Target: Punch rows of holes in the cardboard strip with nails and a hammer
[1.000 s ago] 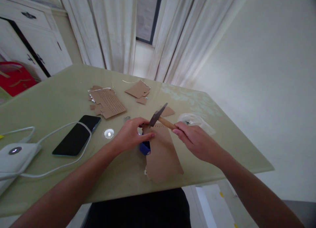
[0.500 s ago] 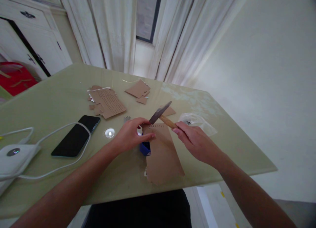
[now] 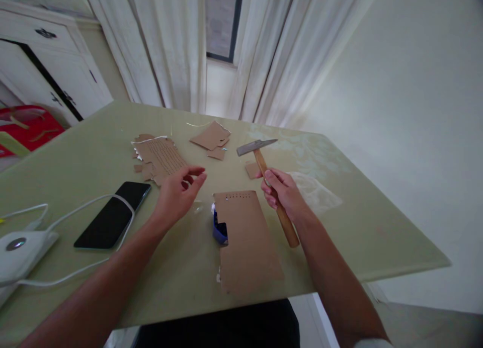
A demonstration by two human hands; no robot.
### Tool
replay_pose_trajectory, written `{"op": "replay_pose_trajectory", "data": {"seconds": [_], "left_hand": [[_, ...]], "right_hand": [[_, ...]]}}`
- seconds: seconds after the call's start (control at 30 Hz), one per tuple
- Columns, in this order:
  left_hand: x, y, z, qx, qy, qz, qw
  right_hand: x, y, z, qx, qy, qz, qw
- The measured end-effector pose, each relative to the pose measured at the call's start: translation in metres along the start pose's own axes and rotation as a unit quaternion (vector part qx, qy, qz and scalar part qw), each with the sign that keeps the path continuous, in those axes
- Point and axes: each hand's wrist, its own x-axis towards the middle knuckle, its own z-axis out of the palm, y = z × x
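Observation:
My right hand (image 3: 282,192) grips the wooden handle of a small hammer (image 3: 264,163), whose metal head is lifted over the far side of the table. A brown cardboard strip (image 3: 245,237) with a row of small holes near its far end lies in front of me, resting on a blue object (image 3: 219,228). My left hand (image 3: 177,194) hovers to the left of the strip with its fingers apart and nothing in it, close to a perforated cardboard piece (image 3: 162,156).
The green glass-topped table (image 3: 94,157) also carries a black phone (image 3: 113,214), a white device with a cable (image 3: 20,245), more cardboard scraps (image 3: 211,136) and a clear plastic bag (image 3: 317,192). White curtains and a cabinet stand behind; the near table edge is by my body.
My left hand let go of the cardboard strip and moved left and away. My right hand swung the hammer up and back from the strip's far end.

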Motion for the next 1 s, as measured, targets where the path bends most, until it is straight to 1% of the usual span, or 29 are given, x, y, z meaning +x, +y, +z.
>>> {"op": "replay_pose_trajectory", "data": {"seconds": [0.07,0.13,0.23,0.3,0.37,0.47,0.57,0.77,0.87,0.93,1.0], "left_hand": [[0.004,-0.011,-0.005,0.084,0.028,0.007,0.996],[0.004,-0.018,-0.007,0.174,0.018,0.032,0.984],[0.000,-0.020,-0.005,0.299,-0.044,0.045,0.952],[-0.004,-0.017,-0.003,0.366,-0.090,0.028,0.926],[-0.005,-0.014,-0.001,0.407,-0.116,0.008,0.906],[-0.006,-0.013,0.000,0.422,-0.137,-0.007,0.896],[-0.006,-0.017,-0.002,0.413,-0.146,-0.002,0.899],[-0.006,-0.026,0.000,0.378,-0.149,0.042,0.913],[-0.007,-0.027,0.003,0.382,-0.153,0.074,0.908],[-0.007,-0.027,0.005,0.378,-0.131,0.090,0.912],[-0.007,-0.023,0.005,0.331,-0.075,0.090,0.936]], "right_hand": [[0.011,0.017,-0.003,0.077,0.006,0.015,0.997],[0.016,0.032,-0.007,0.128,0.016,0.031,0.991],[0.016,0.045,-0.013,0.172,0.027,0.059,0.983],[0.014,0.048,-0.015,0.192,0.029,0.075,0.978],[0.013,0.048,-0.015,0.207,0.025,0.087,0.974],[0.010,0.047,-0.012,0.217,0.022,0.098,0.971],[0.007,0.046,-0.008,0.221,0.013,0.110,0.969],[0.004,0.044,-0.003,0.214,0.007,0.122,0.969],[0.003,0.044,-0.002,0.210,0.007,0.122,0.970],[0.003,0.044,-0.001,0.209,0.011,0.121,0.970],[0.003,0.043,-0.001,0.209,0.014,0.120,0.970]]}}
